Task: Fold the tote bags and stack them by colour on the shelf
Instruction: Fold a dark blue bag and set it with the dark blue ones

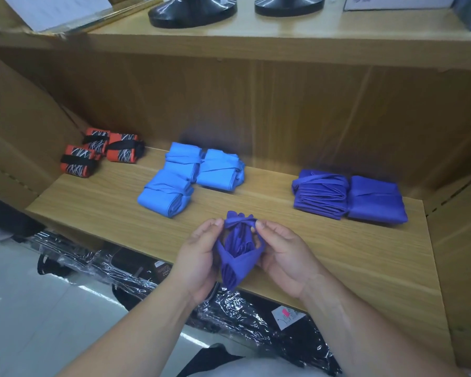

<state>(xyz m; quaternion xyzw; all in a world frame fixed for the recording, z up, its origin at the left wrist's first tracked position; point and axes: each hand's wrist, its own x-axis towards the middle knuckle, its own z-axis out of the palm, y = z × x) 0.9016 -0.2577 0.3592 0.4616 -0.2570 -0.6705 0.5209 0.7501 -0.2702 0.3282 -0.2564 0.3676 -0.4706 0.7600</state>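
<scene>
I hold a rolled dark purple tote bag [238, 254] over the front edge of the wooden shelf [337, 254]. My left hand [199, 259] cups its left side, and my right hand [286, 257] grips the right side with fingertips on its strap at the top. Two folded purple bags [348, 197] lie side by side at the right of the shelf. Three folded light blue bags [191, 178] sit in the middle. Three orange patterned bags [101, 151] with black straps lie at the far left.
The shelf's wooden back panel [256, 110] and side walls [462, 240] close in the space. An upper shelf [256, 34] carries two black round bases [192, 9]. Below the shelf lie black items in shiny plastic wrap [229, 308].
</scene>
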